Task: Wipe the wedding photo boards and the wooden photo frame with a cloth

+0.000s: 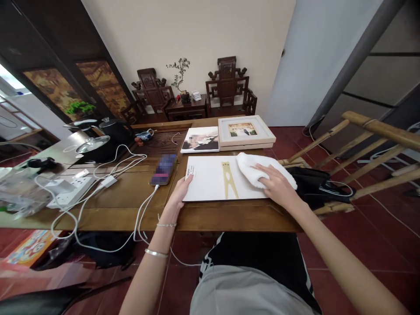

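A large white album cover (213, 181) with a gold figure printed on it lies flat on the wooden table (131, 205) in front of me. My left hand (180, 192) rests on the album's left edge, fingers stretched along it, holding it steady. My right hand (275, 183) lies flat on a folded white cloth (252, 168), pressing it onto the album's right part.
Behind the album lie a photo book (201, 140) and a white framed photo (246, 131). A phone (163, 169) on a white cable, a power strip (70, 188), kettles (108, 135), and a bamboo chair (370, 148) with a black bag (315, 183) surround me.
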`<state>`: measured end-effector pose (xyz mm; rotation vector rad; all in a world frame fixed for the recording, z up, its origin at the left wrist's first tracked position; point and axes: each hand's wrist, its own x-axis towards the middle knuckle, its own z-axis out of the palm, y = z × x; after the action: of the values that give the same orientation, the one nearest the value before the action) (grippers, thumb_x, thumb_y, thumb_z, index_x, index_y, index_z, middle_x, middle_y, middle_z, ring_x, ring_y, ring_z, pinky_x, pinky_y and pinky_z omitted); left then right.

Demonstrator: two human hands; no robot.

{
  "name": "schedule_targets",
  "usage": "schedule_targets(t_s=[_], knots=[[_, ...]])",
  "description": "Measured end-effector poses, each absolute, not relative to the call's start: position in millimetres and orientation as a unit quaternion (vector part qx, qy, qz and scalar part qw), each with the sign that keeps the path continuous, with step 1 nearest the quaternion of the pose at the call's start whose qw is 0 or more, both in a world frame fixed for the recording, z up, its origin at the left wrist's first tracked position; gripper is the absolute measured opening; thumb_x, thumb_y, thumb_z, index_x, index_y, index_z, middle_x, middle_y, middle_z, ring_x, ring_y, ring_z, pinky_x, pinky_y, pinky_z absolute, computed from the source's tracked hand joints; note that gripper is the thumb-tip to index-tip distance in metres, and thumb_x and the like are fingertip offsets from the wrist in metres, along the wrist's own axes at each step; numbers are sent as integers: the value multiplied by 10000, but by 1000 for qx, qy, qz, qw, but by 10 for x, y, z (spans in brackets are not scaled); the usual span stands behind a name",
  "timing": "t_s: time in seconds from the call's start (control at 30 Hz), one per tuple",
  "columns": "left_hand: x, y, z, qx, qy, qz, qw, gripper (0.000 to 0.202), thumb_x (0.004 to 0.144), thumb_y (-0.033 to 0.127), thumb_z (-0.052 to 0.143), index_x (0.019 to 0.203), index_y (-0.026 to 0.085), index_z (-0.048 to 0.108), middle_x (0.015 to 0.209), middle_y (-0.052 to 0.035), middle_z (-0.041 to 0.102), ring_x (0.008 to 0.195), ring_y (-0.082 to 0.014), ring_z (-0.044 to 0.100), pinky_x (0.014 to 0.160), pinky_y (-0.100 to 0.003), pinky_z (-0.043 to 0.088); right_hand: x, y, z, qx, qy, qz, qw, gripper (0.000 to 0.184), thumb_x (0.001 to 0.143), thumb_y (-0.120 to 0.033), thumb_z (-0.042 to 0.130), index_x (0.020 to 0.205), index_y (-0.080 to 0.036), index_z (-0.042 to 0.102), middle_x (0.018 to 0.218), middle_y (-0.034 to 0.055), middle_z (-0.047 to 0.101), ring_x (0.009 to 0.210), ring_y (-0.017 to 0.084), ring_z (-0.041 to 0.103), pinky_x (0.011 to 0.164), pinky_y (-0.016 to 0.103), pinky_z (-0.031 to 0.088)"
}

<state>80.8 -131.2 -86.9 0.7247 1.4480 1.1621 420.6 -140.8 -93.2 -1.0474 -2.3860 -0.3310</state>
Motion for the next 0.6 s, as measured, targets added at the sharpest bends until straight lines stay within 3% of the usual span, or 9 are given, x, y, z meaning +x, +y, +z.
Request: schedule_targets(t_s=[0.17,0.3,0.4,0.5,0.6], knots=[[740,-1284,-893,362,633,455,511,225,879,274,688,1021,99,688,894,-128,769,770,-222,733,645,-271,573,4053,-1366,-1106,-404,-877,-86,244,464,641,72,446,938,-180,698,1421,121,570,1364,329,465,1099,603,389],[671,-1268,-915,470,672,424,383,508,620,325,893,1031,113,683,1117,-179,725,984,-310,701,866,-386,550,3990,-1364,-1140,-420,-869,-60,253,463,644,61,450,947,-180,703,1418,118,573,1358,336,469,1118,623,347],[664,-1261,-926,534,690,400,281,749,523,397,924,1161,130,639,1263,-191,659,1170,-359,615,1029,-439,448,3956,-1364,-1152,-433,-860,-45,265,478,634,57,448,943,-194,712,1423,108,570,1366,318,462,1136,621,318],[704,-1283,-924,591,702,340,206,934,543,481,897,1313,98,534,1367,-235,574,1296,-393,513,1092,-449,376,3943,-1366,-1165,-437,-855,-37,276,457,633,55,450,907,-195,716,1424,107,569,1371,305,458,1149,615,300],[750,-1328,-929,636,692,303,158,903,636,534,831,1341,77,498,1324,-241,593,1291,-404,504,1072,-451,379,3945,-1370,-1170,-436,-856,-36,276,427,648,50,457,892,-191,712,1418,112,573,1365,303,465,1151,611,299]])
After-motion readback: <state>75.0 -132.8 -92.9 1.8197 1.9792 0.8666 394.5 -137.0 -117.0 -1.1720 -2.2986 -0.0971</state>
